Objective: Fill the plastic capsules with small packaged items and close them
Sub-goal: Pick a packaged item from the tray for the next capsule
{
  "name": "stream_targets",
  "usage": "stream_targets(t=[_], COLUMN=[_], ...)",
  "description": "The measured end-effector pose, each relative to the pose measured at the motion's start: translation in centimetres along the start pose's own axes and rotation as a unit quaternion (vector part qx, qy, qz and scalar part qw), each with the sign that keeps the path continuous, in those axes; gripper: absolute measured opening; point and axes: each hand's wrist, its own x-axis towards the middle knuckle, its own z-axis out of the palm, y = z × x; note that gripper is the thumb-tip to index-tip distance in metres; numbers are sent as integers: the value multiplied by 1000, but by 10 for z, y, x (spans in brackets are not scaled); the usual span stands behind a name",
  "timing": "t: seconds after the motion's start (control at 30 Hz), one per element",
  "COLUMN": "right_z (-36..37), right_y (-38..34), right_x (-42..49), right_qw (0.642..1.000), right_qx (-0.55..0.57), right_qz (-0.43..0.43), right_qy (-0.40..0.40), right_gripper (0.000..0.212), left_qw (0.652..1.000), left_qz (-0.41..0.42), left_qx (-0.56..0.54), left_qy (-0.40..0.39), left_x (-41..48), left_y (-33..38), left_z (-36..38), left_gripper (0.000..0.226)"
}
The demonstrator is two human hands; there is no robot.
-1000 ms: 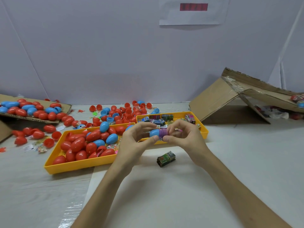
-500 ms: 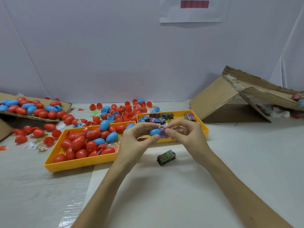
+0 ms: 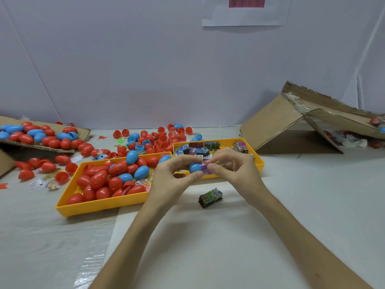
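My left hand [image 3: 169,176] pinches a blue capsule half [image 3: 195,167] between thumb and fingers, above the near rim of the right yellow tray [image 3: 259,163]. My right hand [image 3: 233,168] pinches a small purple packet [image 3: 205,168] whose left end sits at the capsule's opening. How deep the packet is inside I cannot tell. A green and black packet [image 3: 210,198] lies on the white table just in front of my hands. More packets [image 3: 198,150] fill the right tray.
The left yellow tray [image 3: 100,205] holds several red and blue capsules. Loose capsules [image 3: 150,138] and halves lie scattered behind the trays and on a cardboard sheet [image 3: 41,135] at far left. A collapsed cardboard box [image 3: 291,124] stands at the right.
The packet shows less length outside the blue capsule half than a second ago; my right fingers have closed in toward my left. Both hands stayed over the tray's near rim.
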Motion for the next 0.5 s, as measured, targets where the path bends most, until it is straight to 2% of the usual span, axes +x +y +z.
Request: stream_targets(t=[0.4, 0.5], right_z=[0, 0], right_y=[1, 0], right_x=[-1, -1], right_qw=[999, 1000], right_qx=[-36, 2], right_qz=[-3, 13], right_qy=[4, -2], right_gripper=[16, 22], left_qw=[999, 1000], left_qz=[13, 8], left_qx=[34, 23], left_qy=[-2, 6], left_x=[-2, -2], left_y=[4, 5], left_z=[1, 2], left_gripper=[33, 29])
